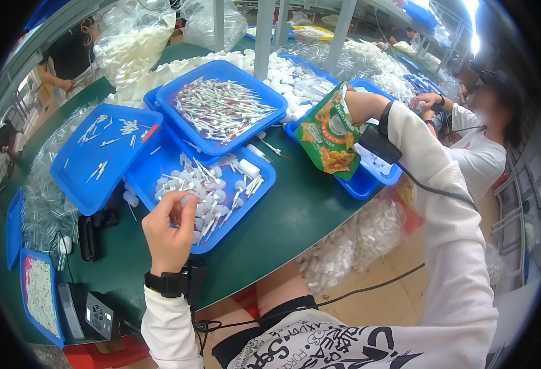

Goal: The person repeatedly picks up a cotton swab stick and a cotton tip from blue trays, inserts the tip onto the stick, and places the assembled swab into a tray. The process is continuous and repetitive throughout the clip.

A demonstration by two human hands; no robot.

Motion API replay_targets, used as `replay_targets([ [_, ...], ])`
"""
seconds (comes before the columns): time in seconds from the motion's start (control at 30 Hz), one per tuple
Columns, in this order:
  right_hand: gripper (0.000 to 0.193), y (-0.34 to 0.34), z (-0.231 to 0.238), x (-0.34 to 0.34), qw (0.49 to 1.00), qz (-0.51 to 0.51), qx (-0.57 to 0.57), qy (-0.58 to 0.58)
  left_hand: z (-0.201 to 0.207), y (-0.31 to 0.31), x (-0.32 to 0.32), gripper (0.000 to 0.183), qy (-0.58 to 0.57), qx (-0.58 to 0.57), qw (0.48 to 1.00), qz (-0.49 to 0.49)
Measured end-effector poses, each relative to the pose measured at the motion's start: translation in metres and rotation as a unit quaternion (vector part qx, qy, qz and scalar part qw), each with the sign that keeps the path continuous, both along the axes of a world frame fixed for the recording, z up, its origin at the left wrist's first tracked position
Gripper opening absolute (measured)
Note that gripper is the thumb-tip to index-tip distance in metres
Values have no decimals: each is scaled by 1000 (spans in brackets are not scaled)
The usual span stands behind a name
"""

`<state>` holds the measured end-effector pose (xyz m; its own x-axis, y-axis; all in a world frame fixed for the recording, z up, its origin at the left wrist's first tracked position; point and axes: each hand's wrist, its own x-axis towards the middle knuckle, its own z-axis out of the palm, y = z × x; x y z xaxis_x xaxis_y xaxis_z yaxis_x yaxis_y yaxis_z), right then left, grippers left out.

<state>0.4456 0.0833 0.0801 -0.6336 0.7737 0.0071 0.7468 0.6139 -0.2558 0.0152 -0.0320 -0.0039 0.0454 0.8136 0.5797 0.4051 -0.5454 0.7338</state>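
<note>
Got fingers [166, 204] of left hand [169, 238] curled in toward thumb, raised over near edge of front blue tray [142, 179]. Can't tell if gripping a white piece or just overlapping one in view. Wearing a black strap [166, 284] on that wrist, white sleeve [169, 326] below. See white capped sticks [206, 198] heaped loosely in front tray, just beyond fingertips, plus a white cylinder [249, 167] near far right corner.

Working at a green table [289, 197]. On it, left of hand, see a black case [87, 237]; nearer, a black box [100, 315]. Below table edge, right, see clear bags [372, 234] of white parts.

Got right hand [362, 104] mostly hidden in mouth of a green snack packet [329, 138]. Can't tell finger state inside. See blue bin [359, 192] partly behind packet.

Farther out: see sparse tray [76, 166] overlapping front tray's left side, few thin sticks in it; stacked tray [171, 101] past front tray, piled with thin white sticks [221, 111].

Behind those: see cream parts in a clear sack [126, 46], grey posts [264, 37]. Far right, see a co-worker [479, 135] in white, hands raised.
</note>
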Motion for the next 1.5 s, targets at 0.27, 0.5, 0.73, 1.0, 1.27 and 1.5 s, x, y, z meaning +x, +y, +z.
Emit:
replay_targets([
  [0.27,29,8,11,21,963,-49,-82,-252,1,0,0,8,20,5,1000,-6],
  [0.5,24,-7,7,-24,998,43,-40,9,-1,2,-1,7,0,-7,1000,0],
  [0.73,28,-1,11,-13,975,-36,-66,-211,0,2,-2,8,14,2,1000,6],
  [1.0,27,6,3,-14,979,91,-125,-131,1,2,0,7,18,-1,1000,5],
  [1.27,23,1,-4,17,974,-129,-31,-182,1,1,-1,8,15,-5,1000,4],
  [1.5,13,-2,12,17,983,-2,67,-172,1,1,-1,9,22,-3,1000,8],
])
